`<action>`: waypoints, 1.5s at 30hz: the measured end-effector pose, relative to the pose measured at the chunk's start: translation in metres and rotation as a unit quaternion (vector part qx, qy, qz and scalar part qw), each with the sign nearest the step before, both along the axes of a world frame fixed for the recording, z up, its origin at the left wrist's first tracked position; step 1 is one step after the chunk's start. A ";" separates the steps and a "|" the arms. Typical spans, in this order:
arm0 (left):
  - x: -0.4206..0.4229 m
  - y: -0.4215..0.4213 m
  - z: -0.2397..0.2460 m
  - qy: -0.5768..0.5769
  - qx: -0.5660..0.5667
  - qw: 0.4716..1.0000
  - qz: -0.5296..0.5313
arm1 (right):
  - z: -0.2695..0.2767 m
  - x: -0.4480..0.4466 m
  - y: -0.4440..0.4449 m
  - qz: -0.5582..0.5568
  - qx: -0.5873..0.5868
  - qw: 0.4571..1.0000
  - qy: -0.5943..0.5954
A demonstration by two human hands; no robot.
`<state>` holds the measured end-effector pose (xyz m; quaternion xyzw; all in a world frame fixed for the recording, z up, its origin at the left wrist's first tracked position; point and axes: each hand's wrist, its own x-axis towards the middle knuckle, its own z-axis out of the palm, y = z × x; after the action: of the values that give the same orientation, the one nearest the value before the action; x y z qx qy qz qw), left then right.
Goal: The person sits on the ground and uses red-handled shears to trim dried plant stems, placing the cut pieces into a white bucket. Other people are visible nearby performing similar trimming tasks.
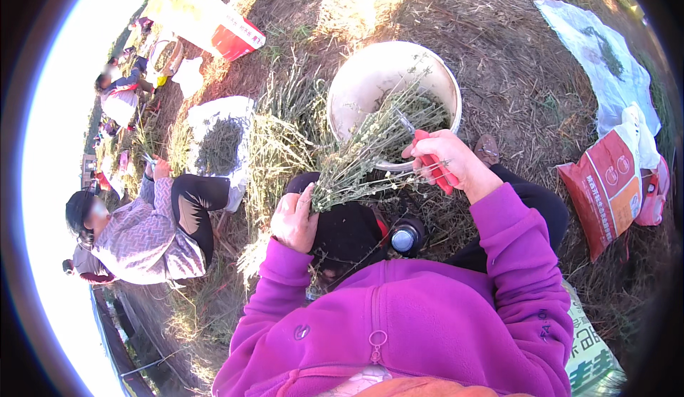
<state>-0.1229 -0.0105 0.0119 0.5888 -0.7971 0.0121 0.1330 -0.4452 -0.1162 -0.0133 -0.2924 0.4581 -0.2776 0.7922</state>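
Observation:
My left hand point(295, 216) grips the lower end of a bunch of dried, branching plant stems point(355, 164) with small pale buds. The bunch fans out up and to the right, over the rim of a white plastic bucket point(355, 92). In my right hand point(451, 159) are red-handled pruning shears point(432, 159), their blades pointing up and left beside the stems. Whether the blades are apart is too small to tell. Cut greenish plant pieces point(427, 109) lie inside the bucket, partly hidden by the bunch.
A heap of uncut stems point(280, 140) lies left of the bucket. A bottle point(404, 239) stands between my legs. At left a seated person point(144, 231) works beside a white sheet point(247, 109) bearing plant matter. A red printed sack point(604, 194) and a pale plastic sheet point(582, 34) lie at right.

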 end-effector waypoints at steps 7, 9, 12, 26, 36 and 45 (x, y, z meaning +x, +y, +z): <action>0.001 -0.001 -0.004 0.004 0.004 1.000 -0.009 | -0.013 0.008 -0.003 -0.017 -0.043 0.997 0.055; 0.001 -0.002 -0.003 0.005 0.002 1.000 -0.012 | -0.012 0.010 -0.003 -0.015 -0.058 0.996 0.068; 0.000 -0.002 -0.002 0.004 0.000 1.000 -0.015 | -0.014 0.012 -0.003 -0.023 -0.063 0.993 0.096; 0.007 0.002 -0.007 0.017 -0.011 1.000 -0.007 | -0.019 0.004 -0.008 0.002 -0.038 0.993 0.112; 0.011 0.005 -0.008 0.010 0.005 1.000 0.010 | 0.001 0.000 -0.006 0.042 -0.038 0.985 0.161; 0.012 0.007 -0.005 0.020 -0.006 1.000 -0.007 | -0.012 0.006 -0.009 0.021 -0.028 0.987 0.160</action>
<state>-0.1113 -0.0038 0.0069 0.5823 -0.7986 0.0041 0.1522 -0.4397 -0.1252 -0.0248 -0.3647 0.5647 -0.2237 0.7057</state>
